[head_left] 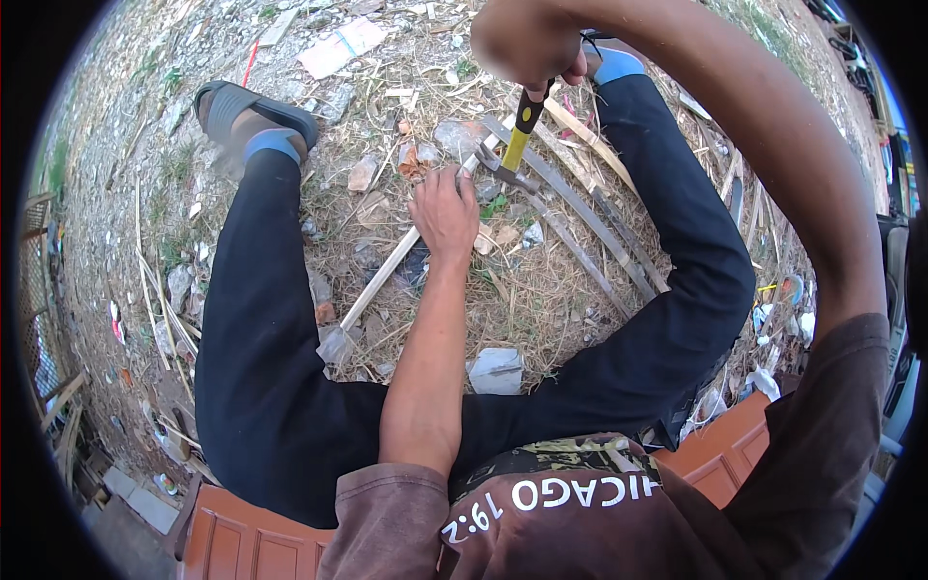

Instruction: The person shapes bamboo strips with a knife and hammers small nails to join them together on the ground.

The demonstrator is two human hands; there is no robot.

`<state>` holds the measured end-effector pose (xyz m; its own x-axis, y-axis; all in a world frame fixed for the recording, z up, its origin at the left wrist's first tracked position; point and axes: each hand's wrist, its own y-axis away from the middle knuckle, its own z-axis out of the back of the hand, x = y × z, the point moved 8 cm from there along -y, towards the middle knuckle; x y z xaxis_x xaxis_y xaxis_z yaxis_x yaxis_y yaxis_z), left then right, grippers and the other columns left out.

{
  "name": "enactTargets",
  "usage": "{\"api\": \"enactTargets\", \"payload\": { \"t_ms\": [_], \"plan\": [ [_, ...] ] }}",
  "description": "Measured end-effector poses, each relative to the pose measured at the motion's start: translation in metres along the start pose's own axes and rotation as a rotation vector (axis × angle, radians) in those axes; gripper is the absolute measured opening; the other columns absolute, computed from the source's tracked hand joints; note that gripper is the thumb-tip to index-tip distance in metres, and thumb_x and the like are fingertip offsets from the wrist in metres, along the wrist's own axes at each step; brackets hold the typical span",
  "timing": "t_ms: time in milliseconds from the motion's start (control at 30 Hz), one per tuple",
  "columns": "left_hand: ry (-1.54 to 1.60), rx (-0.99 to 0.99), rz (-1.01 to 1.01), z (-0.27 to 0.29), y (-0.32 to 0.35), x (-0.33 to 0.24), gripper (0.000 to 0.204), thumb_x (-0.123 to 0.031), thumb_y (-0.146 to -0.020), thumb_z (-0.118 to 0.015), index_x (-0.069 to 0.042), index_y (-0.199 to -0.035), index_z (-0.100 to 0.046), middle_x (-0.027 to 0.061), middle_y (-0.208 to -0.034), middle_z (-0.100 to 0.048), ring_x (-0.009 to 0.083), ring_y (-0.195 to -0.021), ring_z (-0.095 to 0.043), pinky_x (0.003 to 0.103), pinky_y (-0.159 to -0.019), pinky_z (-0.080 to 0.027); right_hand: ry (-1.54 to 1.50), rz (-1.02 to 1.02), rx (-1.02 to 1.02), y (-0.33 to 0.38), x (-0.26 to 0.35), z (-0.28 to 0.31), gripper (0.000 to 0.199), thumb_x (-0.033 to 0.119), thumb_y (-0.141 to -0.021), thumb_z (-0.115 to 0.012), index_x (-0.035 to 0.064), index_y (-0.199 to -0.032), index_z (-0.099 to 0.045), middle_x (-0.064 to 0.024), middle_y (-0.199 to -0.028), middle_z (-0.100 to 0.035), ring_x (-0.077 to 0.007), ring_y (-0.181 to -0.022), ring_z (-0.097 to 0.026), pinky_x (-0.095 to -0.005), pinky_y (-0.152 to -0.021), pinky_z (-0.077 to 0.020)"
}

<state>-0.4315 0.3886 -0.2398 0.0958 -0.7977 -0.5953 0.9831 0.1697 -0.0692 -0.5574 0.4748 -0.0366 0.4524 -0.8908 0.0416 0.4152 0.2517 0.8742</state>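
Note:
My left hand [446,215] is closed over a thin pale wooden strip [383,275], which slants across the ground between my legs. A claw hammer [518,145] with a yellow and black handle is in my right hand [543,72], raised beyond the left one. Part of the right hand is blurred, but its fingers wrap the end of the handle. The hammer's grey metal head hangs low, just right of my left fingertips and close to the strip's far part. Whether head and strip touch I cannot tell.
Several weathered grey slats [585,215] lie right of the strip, near my right leg. Broken stones, such as a grey block [496,371], dry grass and wood scraps cover the ground. My sandaled left foot [256,121] is at far left. Orange-brown panelling [253,541] lies beneath me.

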Motion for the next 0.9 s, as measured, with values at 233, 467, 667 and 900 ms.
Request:
{"api": "enactTargets", "payload": {
  "t_ms": [233,467,667,900],
  "plan": [
    [-0.019,0.030,-0.018,-0.005,0.000,-0.002,0.028,-0.030,-0.098,-0.053,-0.010,-0.111,-0.067,0.0084,-0.106,-0.064,0.0286,-0.100,-0.057,0.046,-0.089,-0.040,-0.741,0.084,-0.452,0.018,-0.072,-0.007,0.010,0.011,-0.084,-0.070,0.0022,-0.083,-0.065,-0.0107,-0.076,-0.070,-0.0163,-0.061,-0.067,-0.0291,-0.055,-0.0534],
    [-0.016,0.048,-0.010,-0.001,-0.001,-0.005,0.027,-0.029,-0.097,-0.056,-0.010,-0.113,-0.068,0.0106,-0.107,-0.065,0.0318,-0.099,-0.060,0.046,-0.087,-0.044,-1.381,0.648,-1.260,-0.016,-0.085,-0.062,0.031,0.037,-0.094,-0.067,0.0067,-0.096,-0.065,-0.0026,-0.077,-0.066,-0.0047,-0.059,-0.050,-0.0250,-0.058,-0.0451],
    [0.023,0.024,-0.009,0.003,-0.001,-0.003,0.027,-0.029,-0.097,-0.056,-0.009,-0.111,-0.068,0.0110,-0.106,-0.066,0.0328,-0.098,-0.061,0.046,-0.086,-0.044,-1.407,0.599,-1.312,-0.040,-0.047,-0.039,0.039,0.039,-0.093,-0.068,0.0056,-0.079,-0.055,0.0008,-0.062,-0.052,-0.0092,-0.057,-0.052,-0.0289,-0.054,-0.0441],
    [0.074,0.023,0.005,0.002,-0.001,-0.001,0.022,-0.025,-0.096,-0.058,-0.011,-0.108,-0.070,0.0077,-0.103,-0.066,0.0306,-0.095,-0.060,0.046,-0.084,-0.043,-1.133,0.458,-1.387,-0.061,-0.019,-0.004,0.045,0.049,-0.092,-0.065,0.0044,-0.089,-0.063,-0.0051,-0.070,-0.060,-0.0162,-0.065,-0.056,-0.0352,-0.062,-0.0458]
  ]
}}
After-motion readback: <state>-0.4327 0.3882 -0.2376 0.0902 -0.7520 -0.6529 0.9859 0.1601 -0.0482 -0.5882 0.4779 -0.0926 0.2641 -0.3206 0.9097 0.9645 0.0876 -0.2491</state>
